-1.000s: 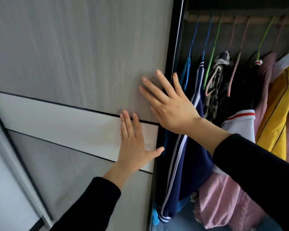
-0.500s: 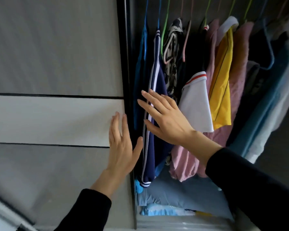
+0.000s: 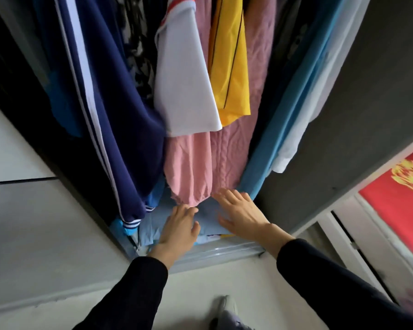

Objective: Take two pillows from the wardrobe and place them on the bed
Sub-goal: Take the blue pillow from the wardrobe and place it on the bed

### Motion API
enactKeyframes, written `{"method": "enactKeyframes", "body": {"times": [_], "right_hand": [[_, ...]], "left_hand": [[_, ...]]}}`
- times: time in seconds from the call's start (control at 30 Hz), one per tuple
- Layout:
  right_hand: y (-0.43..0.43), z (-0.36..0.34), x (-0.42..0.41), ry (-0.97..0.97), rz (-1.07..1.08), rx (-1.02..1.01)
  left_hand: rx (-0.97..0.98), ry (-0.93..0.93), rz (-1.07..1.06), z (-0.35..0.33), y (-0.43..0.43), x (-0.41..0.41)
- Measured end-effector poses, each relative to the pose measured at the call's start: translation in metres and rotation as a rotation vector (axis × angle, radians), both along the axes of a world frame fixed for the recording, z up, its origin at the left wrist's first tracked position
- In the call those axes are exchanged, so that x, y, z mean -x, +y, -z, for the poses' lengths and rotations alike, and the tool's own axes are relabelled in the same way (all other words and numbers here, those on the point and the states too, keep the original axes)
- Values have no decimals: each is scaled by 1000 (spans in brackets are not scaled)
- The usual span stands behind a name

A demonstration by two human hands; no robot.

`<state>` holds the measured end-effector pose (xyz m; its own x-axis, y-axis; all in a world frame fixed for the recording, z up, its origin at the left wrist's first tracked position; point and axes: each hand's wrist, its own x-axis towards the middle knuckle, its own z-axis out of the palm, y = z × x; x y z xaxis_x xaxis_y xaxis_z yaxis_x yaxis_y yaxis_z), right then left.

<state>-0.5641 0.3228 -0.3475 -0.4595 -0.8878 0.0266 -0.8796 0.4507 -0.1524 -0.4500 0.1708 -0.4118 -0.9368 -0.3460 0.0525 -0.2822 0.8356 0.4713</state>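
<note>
The wardrobe (image 3: 339,129) stands open in front of me, full of hanging clothes. At its bottom lies a light blue pillow (image 3: 206,219), mostly hidden under the clothes' hems. My left hand (image 3: 179,228) and my right hand (image 3: 241,214) both reach down with fingers spread, just over or on the pillow; I cannot tell whether they touch it. Neither hand holds anything. A second pillow is not distinguishable; only a paler blue and yellow edge (image 3: 212,237) shows beneath.
The grey sliding door (image 3: 34,234) is pushed to the left. Navy (image 3: 119,120), white (image 3: 184,86), yellow (image 3: 229,67), pink (image 3: 200,167) and blue (image 3: 279,129) garments hang above the pillow. A red cloth (image 3: 396,201) lies at right. My shoe (image 3: 227,310) stands on the pale floor.
The sliding door has gone left and the wardrobe is open. Both hands left the door and dropped to the bottom of the wardrobe. My view tilted downward.
</note>
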Motion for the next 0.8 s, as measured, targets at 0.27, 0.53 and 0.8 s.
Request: {"method": "enactKeyframes", "body": {"times": [0.27,0.53,0.8], "right_hand": [[40,154,80,-137,53,-155],[24,356,147,-214,149,-177],[-18,510,241,-120,193,-92]], "left_hand": [[-167,-172,-77,135,33,73],[-26,-167,-94,320,3,143],[125,-101,-91,476,-64,221]]}}
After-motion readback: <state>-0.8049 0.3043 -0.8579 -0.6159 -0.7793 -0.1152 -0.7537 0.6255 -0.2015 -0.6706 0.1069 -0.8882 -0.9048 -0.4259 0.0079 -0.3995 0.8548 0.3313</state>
